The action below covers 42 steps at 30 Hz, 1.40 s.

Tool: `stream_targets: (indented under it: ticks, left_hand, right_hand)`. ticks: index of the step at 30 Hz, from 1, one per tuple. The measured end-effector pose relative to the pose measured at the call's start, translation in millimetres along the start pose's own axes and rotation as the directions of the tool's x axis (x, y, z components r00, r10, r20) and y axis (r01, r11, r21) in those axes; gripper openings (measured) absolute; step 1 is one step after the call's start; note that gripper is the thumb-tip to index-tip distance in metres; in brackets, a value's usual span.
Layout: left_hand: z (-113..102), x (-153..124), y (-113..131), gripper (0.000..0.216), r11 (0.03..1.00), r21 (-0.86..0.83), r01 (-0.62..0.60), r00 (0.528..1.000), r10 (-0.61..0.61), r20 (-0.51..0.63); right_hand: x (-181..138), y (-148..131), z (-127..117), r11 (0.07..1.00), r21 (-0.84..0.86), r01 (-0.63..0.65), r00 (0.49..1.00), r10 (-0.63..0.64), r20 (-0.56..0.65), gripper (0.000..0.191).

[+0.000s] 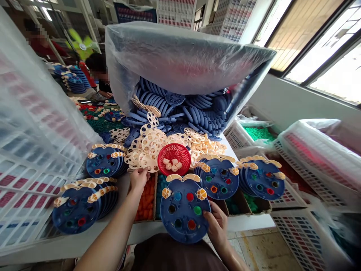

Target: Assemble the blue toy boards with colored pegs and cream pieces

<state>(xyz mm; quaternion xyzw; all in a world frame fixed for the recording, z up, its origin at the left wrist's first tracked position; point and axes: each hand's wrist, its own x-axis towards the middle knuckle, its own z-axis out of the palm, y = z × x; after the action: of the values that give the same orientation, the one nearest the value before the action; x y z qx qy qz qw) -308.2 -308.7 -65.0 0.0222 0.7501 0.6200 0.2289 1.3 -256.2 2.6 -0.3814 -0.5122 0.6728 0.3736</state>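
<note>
My right hand (217, 222) grips the right edge of a round blue plastic disc (184, 212), which stands tilted toward me. Coloured pieces in red, green, blue and orange sit in its holes, and cream strips and knobs line its top. My left hand (138, 180) is closed, thumb and fingers pinching the near edge of a cream disc with round holes (149, 162) at the front of a heap of similar discs (141, 148). A red plastic basket (165, 152) with several small cream pieces (172, 165) stands between my hands, just beyond the blue disc.
Stacks of assembled blue discs stand left (79, 210) and right (217, 177). A plastic-draped crate (186, 49) spills plain blue discs behind. Boxes of orange pieces (145, 199) lie in front. White crates (299, 226) flank the right side; a co-worker (98, 71) sits back left.
</note>
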Motion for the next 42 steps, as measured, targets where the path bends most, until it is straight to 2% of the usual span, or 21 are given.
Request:
stream_targets:
  ticks: [4,11,14,17,22,24,28,32,35,39,42]
  left_hand:
    - [13,26,-1,0.021,1.0,0.023,-0.016,0.999,0.017,-0.037]
    - [28,46,16,0.027,0.974,0.19,-0.12,0.992,0.127,-0.025]
    - [23,49,17,0.029,0.941,0.303,-0.148,0.987,0.161,-0.019]
    - [9,45,18,0.031,0.893,0.414,-0.174,0.98,0.196,-0.011]
    - [-6,18,29,0.038,0.812,0.527,-0.25,0.949,0.313,-0.033]
    - [0,5,32,0.039,0.787,0.523,-0.328,0.93,0.365,0.034]
    - [29,-12,32,0.033,0.744,0.462,-0.483,0.875,0.387,0.291]
    - [43,-14,33,0.011,0.729,0.443,-0.522,0.849,0.396,0.348]
    - [32,-13,40,0.013,0.75,0.42,-0.511,0.856,0.401,0.326]
    - [-4,-10,50,0.021,0.798,0.375,-0.472,0.878,0.389,0.279]
    - [-33,-8,54,0.027,0.839,0.322,-0.438,0.88,0.328,0.342]
  right_hand:
    - [0,3,2,1.0,-0.011,-0.004,0.999,0.004,-0.036,0.023]
    - [9,3,19,0.997,-0.072,-0.018,0.999,0.015,-0.038,0.02]
    - [10,3,23,0.995,-0.098,-0.022,1.0,0.02,-0.019,0.023]
    - [11,3,23,0.993,-0.12,-0.016,1.0,0.014,-0.017,0.024]
    - [10,3,20,0.989,-0.149,0.005,1.0,-0.006,-0.005,0.024]
    - [10,2,20,0.988,-0.155,0.014,1.0,-0.013,0.004,0.023]
    - [8,-1,20,0.986,-0.162,0.034,0.999,-0.029,0.033,0.024]
    - [6,-5,16,0.986,-0.158,0.043,0.998,-0.035,0.049,0.026]
    - [2,-4,11,0.988,-0.15,0.039,0.999,-0.037,0.018,0.027]
    - [-3,0,5,0.991,-0.134,0.017,1.0,-0.02,-0.02,0.028]
    - [-7,0,3,0.992,-0.123,-0.002,1.0,-0.001,-0.021,0.028]
